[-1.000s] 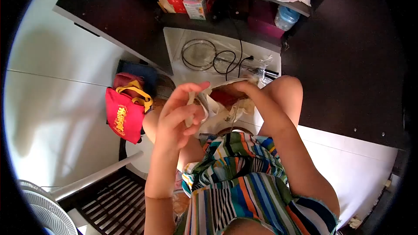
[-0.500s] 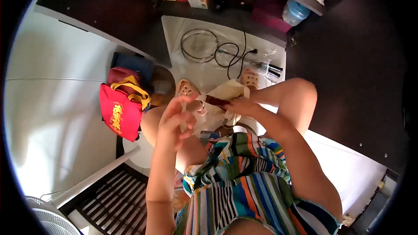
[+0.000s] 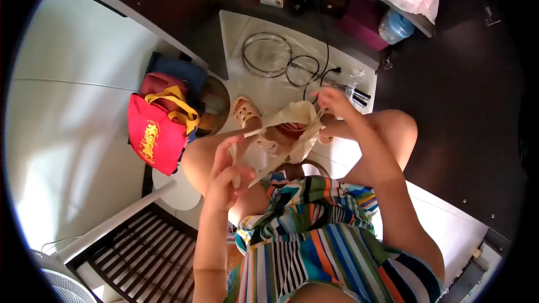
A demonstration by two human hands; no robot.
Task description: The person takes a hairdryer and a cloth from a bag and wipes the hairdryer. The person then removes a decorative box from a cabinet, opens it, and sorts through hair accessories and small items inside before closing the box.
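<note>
A cream cloth bag hangs between the knees, its mouth open and something red showing inside. My left hand is on the bag's left side, fingers curled round one of its cream straps. At the bag's upper right, my right hand pinches the other strap, which is pulled taut. Below the bag's left side a small pale object lies near the foot, too unclear to name. Beige clogs are on both feet.
A red bag with yellow handles stands at left beside a dark blue bag. Coiled cables lie on the floor ahead. Dark cabinets rise at right. A slatted rack and a fan are lower left.
My right hand has come out of the bag's opening and moved up and right with a strap. My left hand has moved slightly down, and the bag is spread wider.
</note>
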